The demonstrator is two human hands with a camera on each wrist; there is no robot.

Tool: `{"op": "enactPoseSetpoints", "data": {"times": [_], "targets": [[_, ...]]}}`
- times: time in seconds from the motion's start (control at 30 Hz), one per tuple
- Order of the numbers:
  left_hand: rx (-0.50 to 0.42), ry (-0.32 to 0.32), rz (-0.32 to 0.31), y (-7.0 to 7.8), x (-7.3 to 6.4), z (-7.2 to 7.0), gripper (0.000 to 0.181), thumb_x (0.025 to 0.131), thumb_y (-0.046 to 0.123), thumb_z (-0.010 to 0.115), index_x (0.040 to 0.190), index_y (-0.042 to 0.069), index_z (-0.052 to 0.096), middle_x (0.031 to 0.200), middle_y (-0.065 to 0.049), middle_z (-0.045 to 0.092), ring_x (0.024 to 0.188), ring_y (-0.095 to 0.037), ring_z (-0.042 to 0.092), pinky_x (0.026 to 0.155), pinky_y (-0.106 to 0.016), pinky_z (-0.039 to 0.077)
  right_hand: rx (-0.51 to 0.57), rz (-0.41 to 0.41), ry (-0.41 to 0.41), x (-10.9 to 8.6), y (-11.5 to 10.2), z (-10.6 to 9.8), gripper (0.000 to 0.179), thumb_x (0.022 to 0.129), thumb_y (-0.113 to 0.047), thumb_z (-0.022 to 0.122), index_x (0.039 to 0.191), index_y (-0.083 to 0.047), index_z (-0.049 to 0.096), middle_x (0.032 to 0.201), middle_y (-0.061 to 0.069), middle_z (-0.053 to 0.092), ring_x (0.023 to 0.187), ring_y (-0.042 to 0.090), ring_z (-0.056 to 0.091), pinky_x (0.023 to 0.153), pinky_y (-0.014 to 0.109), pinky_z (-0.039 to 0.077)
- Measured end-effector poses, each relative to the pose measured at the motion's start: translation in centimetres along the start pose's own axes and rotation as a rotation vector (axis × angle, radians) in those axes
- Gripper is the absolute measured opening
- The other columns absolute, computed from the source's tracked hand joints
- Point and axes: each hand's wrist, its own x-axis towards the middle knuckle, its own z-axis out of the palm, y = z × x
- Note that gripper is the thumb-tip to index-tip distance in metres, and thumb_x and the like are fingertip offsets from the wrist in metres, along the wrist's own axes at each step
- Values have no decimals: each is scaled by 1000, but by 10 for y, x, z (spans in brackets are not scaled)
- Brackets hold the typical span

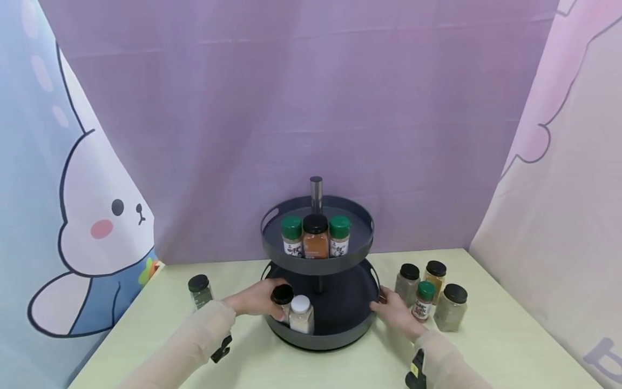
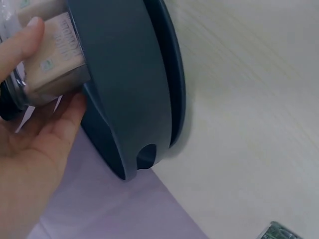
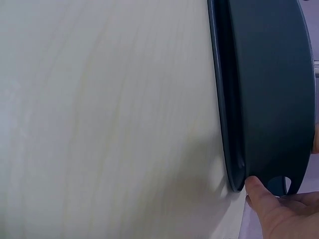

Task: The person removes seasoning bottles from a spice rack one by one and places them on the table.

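Note:
A dark grey two-tier spice rack (image 1: 318,341) stands on the table. My left hand (image 1: 259,298) grips a black-lidded spice jar (image 1: 282,294) at the left front of the lower tier; in the left wrist view, thumb and fingers lie on either side of the labelled jar (image 2: 54,55). Right beside it in that tier is a white-lidded jar (image 1: 302,315). At the right side of the lower tier, my right hand (image 1: 397,314) pinches the rim by the handle cutout, its thumb low on the outer wall in the right wrist view.
The upper tier (image 1: 272,243) carries two green-lidded jars and a black-lidded jar (image 1: 316,237). Several jars, one being a green-lidded jar (image 1: 424,300), stand on the table (image 1: 505,335) to the right. A black-lidded herb jar (image 1: 201,290) stands at the left. Behind hangs a purple cloth (image 1: 233,135).

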Motion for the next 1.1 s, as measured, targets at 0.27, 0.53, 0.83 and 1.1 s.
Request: {"op": "enactPoseSetpoints", "data": {"times": [0.27, 0.53, 0.83, 1.1], "targets": [[-105, -47, -37, -9, 0, 7, 55, 66, 7, 78, 116, 8, 55, 110, -4, 58, 93, -19, 53, 80, -41, 48, -15, 4, 16, -3, -1, 3, 62, 86, -8, 54, 134, 19, 24, 133, 37, 36, 123, 46, 39, 100, 49, 39], [-97, -46, -10, -14, 0, 8, 45, 67, 7, 77, 108, 11, 58, 109, -3, 59, 94, -19, 53, 81, -42, 47, -9, 18, 13, -2, -2, 3, 61, 88, -9, 52, 136, 17, 24, 136, 36, 34, 125, 45, 37, 102, 49, 38], [-72, -55, 15, -13, 2, 5, 43, 68, 8, 77, 106, 11, 59, 106, -2, 59, 91, -18, 53, 80, -40, 47, 1, 20, 11, -1, -1, 0, 62, 87, -8, 52, 136, 17, 23, 137, 36, 32, 126, 45, 36, 102, 49, 37], [-76, -49, 20, -14, 2, 5, 44, 67, 8, 77, 107, 11, 58, 105, -3, 59, 88, -18, 53, 77, -38, 48, -22, 21, 16, -3, -3, 0, 62, 88, -9, 53, 135, 17, 24, 135, 36, 34, 124, 45, 38, 101, 49, 39]]}}
